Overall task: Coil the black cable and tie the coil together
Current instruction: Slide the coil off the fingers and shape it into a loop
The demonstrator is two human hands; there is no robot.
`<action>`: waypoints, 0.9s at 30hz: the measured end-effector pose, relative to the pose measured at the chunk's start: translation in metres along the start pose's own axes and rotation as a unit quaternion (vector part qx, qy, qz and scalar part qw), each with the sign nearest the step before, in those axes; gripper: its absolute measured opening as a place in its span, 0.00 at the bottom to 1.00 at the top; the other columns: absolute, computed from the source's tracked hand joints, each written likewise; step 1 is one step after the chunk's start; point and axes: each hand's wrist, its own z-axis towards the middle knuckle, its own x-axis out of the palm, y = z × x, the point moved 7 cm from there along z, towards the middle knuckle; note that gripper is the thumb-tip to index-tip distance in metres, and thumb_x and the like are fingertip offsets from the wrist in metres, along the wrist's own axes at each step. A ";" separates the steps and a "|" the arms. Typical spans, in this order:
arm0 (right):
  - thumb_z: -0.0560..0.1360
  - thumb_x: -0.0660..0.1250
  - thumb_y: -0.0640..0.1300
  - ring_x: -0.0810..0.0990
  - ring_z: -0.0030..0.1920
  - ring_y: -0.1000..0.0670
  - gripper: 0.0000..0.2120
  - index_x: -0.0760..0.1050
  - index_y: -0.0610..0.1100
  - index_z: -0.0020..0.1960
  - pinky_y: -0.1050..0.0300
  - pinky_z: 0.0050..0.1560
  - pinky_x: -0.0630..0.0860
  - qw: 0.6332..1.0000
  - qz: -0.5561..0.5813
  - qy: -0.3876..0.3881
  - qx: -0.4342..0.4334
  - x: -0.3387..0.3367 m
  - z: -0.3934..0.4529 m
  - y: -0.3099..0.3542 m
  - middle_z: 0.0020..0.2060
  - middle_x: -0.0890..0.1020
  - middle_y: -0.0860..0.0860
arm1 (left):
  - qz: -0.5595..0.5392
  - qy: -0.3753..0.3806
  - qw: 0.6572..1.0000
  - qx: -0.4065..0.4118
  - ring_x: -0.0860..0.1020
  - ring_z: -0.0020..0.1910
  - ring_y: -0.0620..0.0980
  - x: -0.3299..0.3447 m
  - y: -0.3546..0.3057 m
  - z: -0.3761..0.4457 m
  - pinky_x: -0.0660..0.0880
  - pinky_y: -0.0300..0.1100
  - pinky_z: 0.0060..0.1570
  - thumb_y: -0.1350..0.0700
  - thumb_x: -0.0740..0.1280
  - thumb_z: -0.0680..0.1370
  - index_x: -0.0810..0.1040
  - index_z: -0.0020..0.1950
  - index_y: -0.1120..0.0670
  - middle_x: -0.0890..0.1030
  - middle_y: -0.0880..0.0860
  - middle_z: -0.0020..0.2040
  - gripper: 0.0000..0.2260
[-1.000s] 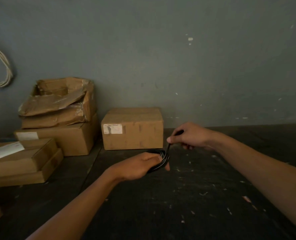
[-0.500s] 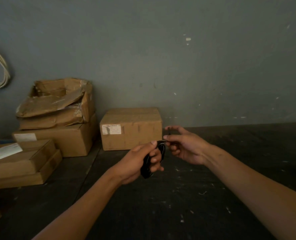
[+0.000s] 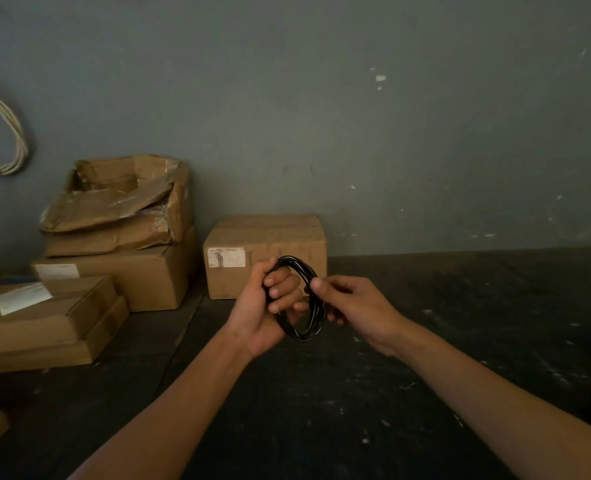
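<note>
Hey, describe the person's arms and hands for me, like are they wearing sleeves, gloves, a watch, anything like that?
Both forearms are bare up to the bottom edge of the picture, with no sleeves in view. The left hand and the right hand have no gloves. No watch, bracelet or ring shows on either wrist or on the fingers that can be seen. The light is dim, so small details could be missed.
</note>
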 end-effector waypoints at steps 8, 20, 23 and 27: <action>0.80 0.63 0.48 0.78 0.39 0.61 0.06 0.78 0.52 0.46 0.70 0.38 0.73 0.979 -0.168 -0.058 -0.096 0.003 0.000 0.005 0.39 0.78 0.54 | 0.002 -0.010 1.000 0.014 0.64 0.23 0.44 0.001 0.002 -0.002 0.69 0.41 0.36 0.50 0.59 0.80 0.66 0.30 0.51 0.65 0.48 0.24 0.18; 0.80 0.60 0.47 0.77 0.43 0.54 0.06 0.75 0.48 0.53 0.65 0.39 0.67 0.851 -0.488 -0.122 -0.151 -0.013 -0.012 0.006 0.43 0.78 0.53 | 0.266 -0.114 0.956 -0.038 0.81 0.56 0.58 -0.030 0.026 -0.017 0.75 0.54 0.59 0.46 0.53 0.83 0.80 0.61 0.52 0.79 0.67 0.60 0.19; 0.78 0.66 0.45 0.79 0.49 0.49 0.08 0.74 0.46 0.56 0.55 0.48 0.74 0.806 -0.561 -0.090 -0.167 -0.004 -0.017 0.005 0.49 0.81 0.47 | 0.419 -0.122 0.899 -0.019 0.82 0.54 0.48 -0.021 0.025 -0.016 0.75 0.48 0.56 0.43 0.54 0.83 0.79 0.59 0.49 0.81 0.61 0.58 0.17; 0.77 0.67 0.45 0.79 0.50 0.46 0.09 0.73 0.45 0.55 0.52 0.50 0.73 0.787 -0.590 -0.078 -0.162 -0.003 -0.018 0.002 0.51 0.81 0.44 | 0.510 -0.135 0.849 0.010 0.80 0.37 0.42 -0.019 0.026 -0.012 0.76 0.44 0.49 0.48 0.57 0.83 0.77 0.54 0.53 0.79 0.55 0.44 0.13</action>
